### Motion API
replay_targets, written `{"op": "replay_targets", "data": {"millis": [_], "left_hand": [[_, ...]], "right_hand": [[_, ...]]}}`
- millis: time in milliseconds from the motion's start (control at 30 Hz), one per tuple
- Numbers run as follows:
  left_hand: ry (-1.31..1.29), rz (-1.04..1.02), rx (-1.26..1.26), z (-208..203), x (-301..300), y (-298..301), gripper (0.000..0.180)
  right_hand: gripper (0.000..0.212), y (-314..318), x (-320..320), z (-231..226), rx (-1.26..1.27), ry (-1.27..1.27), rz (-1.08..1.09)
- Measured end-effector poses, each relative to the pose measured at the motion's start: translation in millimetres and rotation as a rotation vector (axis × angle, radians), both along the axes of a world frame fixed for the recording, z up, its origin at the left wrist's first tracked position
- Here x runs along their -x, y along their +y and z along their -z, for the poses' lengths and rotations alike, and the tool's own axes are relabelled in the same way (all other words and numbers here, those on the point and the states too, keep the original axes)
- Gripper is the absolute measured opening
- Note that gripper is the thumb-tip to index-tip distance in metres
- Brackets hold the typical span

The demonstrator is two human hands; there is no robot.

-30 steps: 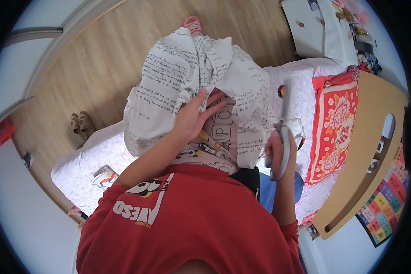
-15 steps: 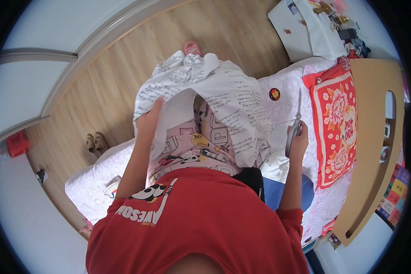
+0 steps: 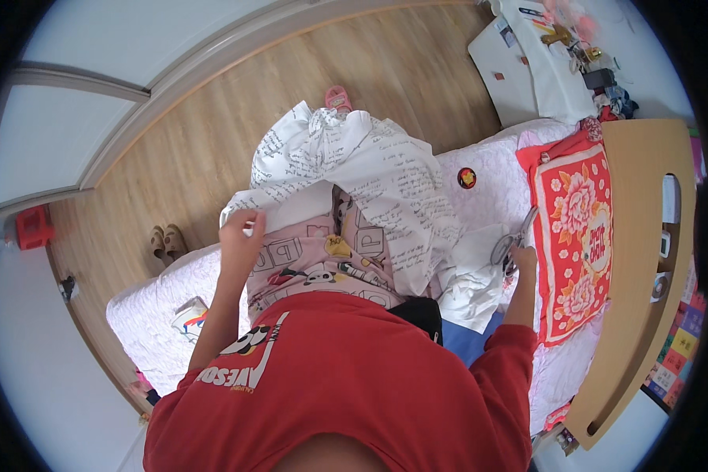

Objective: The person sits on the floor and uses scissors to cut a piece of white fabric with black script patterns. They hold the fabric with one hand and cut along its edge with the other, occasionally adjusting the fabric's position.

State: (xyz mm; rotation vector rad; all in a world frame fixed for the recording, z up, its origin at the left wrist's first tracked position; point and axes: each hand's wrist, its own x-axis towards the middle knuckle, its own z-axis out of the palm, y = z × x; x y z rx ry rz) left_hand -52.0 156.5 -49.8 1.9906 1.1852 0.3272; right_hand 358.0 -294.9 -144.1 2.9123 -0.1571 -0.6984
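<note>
A white cloth with dark handwriting-like print lies over my lap and knees, its near edge folded back. At that edge on the left is my left hand, fingers curled and closed on the cloth's border. My right hand is low over the bed on the right, closed at the grey handles of a pair of scissors. The blades point away, beside the red pillow. Part of the grip is hidden by my fingers. Crumpled white fabric lies just left of the scissors.
I sit on a bed with a pale quilted cover. A red floral pillow leans by the wooden headboard. A round black-and-red badge lies on the cover. Brown slippers and a red container are on the floor.
My right hand has lowered the scissors toward the bed beside the pillow, and the blades have tilted rightward. My left hand has moved left and nearer along the cloth's edge.
</note>
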Motion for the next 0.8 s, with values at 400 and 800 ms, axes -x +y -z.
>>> {"op": "replay_targets", "data": {"millis": [400, 800], "left_hand": [[-0.845, -0.447, 1.252, 70, -168, -3, 0.033], [-1.466, -0.22, 1.276, -22, -33, 37, 0.044]], "right_hand": [[0.018, 219, 148, -102, -0.915, 0.523, -0.941], [0.025, 359, 100, -60, -1.089, -0.502, -0.768]]}}
